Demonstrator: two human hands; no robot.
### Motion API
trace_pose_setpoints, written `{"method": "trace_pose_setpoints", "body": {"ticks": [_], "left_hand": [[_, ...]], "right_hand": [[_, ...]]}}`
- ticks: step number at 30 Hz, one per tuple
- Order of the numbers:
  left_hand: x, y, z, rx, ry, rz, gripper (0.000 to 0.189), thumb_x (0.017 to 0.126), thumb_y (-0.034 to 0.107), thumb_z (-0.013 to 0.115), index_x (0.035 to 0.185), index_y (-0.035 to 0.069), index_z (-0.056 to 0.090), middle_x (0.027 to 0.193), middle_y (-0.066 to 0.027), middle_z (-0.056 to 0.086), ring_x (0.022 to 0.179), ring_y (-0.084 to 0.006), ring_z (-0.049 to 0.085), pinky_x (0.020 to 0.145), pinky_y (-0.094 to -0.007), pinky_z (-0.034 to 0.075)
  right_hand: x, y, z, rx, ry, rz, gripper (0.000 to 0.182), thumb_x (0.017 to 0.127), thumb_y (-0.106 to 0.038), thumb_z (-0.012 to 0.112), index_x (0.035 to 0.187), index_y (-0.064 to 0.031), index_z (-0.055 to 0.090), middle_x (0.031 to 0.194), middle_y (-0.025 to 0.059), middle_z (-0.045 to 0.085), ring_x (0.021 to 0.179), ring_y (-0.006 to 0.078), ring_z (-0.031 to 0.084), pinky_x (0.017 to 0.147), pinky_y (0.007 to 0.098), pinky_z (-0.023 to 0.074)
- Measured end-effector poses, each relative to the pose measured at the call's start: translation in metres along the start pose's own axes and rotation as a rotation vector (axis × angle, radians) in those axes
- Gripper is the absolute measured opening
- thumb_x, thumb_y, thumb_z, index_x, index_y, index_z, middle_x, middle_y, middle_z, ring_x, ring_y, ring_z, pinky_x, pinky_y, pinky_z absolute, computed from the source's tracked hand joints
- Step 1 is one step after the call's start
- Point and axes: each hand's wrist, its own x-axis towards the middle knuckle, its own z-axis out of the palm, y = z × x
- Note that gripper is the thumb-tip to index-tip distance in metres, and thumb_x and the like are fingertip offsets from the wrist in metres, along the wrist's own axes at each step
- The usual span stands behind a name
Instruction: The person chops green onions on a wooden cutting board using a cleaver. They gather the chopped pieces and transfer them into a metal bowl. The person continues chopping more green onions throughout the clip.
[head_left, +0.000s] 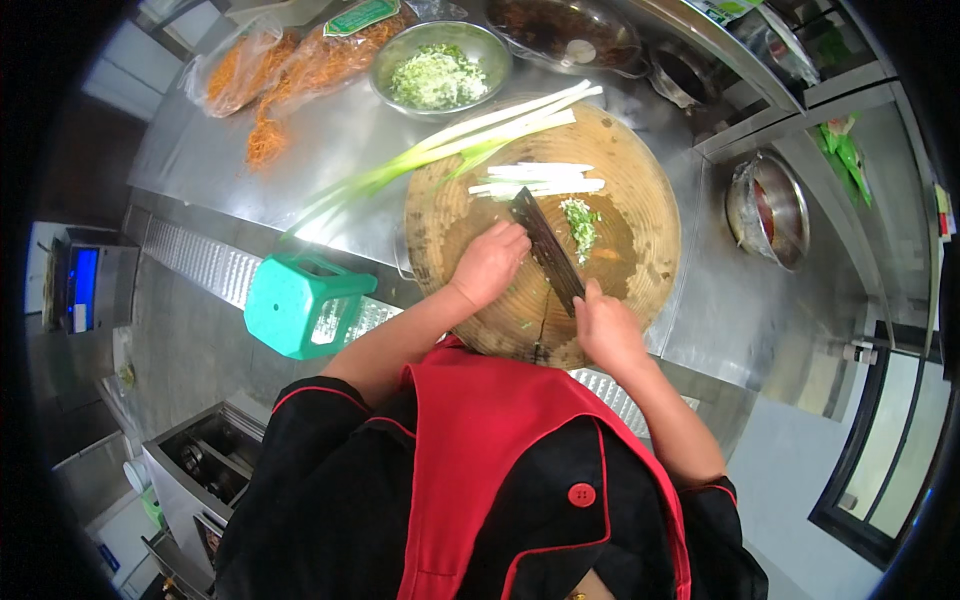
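On a round wooden chopping block (652, 195), my right hand (609, 330) grips the handle end of a dark-bladed cleaver (551, 251). My left hand (491, 262) rests beside the blade's left face, fingers bent; whether something lies under them cannot be seen. A small heap of chopped scallion (580, 225) sits right of the blade. Cut white scallion lengths (540, 180) lie just beyond the cleaver's tip. Longer whole scallions (480, 142) cross the block's far edge, their green leaves reaching left over the steel counter.
Beyond the block stand a steel bowl of chopped scallion (440, 79), plastic bags of orange shreds (322, 56) and a covered dark pan (570, 34). Another steel bowl (772, 210) is at right. A green plastic stool (300, 307) stands at left below the counter.
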Motion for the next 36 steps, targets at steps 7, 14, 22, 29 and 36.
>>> {"method": "trace_pose_setpoints", "body": {"ticks": [7,14,22,29,36], "left_hand": [[0.004,0.011,-0.013,-0.044,0.057,-0.029,0.006,0.080,0.004,0.063,0.084,0.003,0.059,0.086,-0.0099,0.053,0.087,-0.0293,0.055,0.080,-0.0381,0.050],[-0.003,0.005,-0.013,0.054,-0.036,-0.038,0.004,0.080,0.004,0.063,0.083,0.003,0.060,0.085,-0.0095,0.053,0.088,-0.0284,0.054,0.080,-0.0367,0.050],[-0.004,0.005,-0.009,0.020,0.019,-0.035,0.003,0.079,0.003,0.063,0.079,0.003,0.060,0.082,-0.0098,0.054,0.085,-0.0278,0.055,0.078,-0.0361,0.050],[-0.003,0.006,-0.008,0.020,0.005,-0.023,0.003,0.079,0.003,0.063,0.079,0.003,0.060,0.082,-0.0096,0.054,0.085,-0.0280,0.054,0.077,-0.0360,0.050],[-0.004,0.002,-0.007,0.012,0.024,-0.024,0.003,0.079,0.004,0.063,0.079,0.003,0.060,0.083,-0.0094,0.054,0.085,-0.0281,0.054,0.077,-0.0359,0.049]], "right_hand": [[0.004,0.000,0.013,-0.016,0.049,-0.009,0.022,0.097,-0.019,0.050,0.101,0.0031,0.050,0.066,0.0248,0.064,0.063,0.0436,0.064,0.060,0.0524,0.0515],[0.001,-0.009,0.006,-0.066,0.029,-0.045,0.019,0.096,-0.017,0.049,0.097,0.0020,0.049,0.064,0.0224,0.064,0.061,0.0404,0.066,0.058,0.0506,0.0526],[0.004,-0.007,0.010,-0.096,-0.034,-0.025,0.021,0.097,-0.019,0.050,0.103,0.0006,0.049,0.065,0.0240,0.064,0.063,0.0432,0.064,0.059,0.0531,0.0507],[0.003,-0.007,0.005,-0.055,-0.007,-0.026,0.021,0.096,-0.019,0.049,0.097,0.0015,0.048,0.065,0.0240,0.064,0.063,0.0412,0.066,0.060,0.0511,0.0524],[-0.004,-0.005,-0.004,-0.022,-0.015,-0.017,0.023,0.097,-0.021,0.049,0.097,0.0016,0.048,0.066,0.0245,0.064,0.064,0.0426,0.066,0.061,0.0523,0.0525]]}}
